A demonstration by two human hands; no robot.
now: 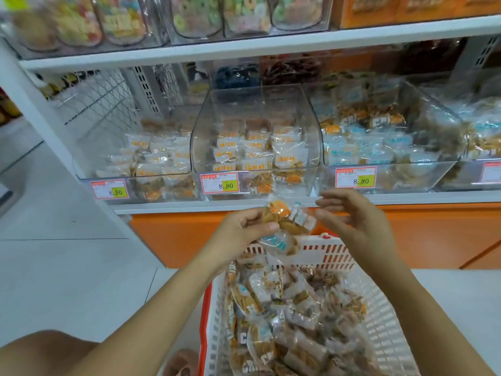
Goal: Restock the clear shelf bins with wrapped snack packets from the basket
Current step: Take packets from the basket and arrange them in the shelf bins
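Wrapped snack packets held over the basket, in front of the clear shelf bins

The snack packets are a small bunch in clear wrappers, golden-brown pieces inside, one with an orange round label, others with pale blue print; they hang above the far rim of the white basket, below the middle bin. The left grip curls thumb and fingers round the bunch. The right grip is raised just beside it, fingers loosely spread, holding nothing.

Bright even shop light, soft shadows, glare on clear bins, blurred top shelf, wide-angle bending at edges
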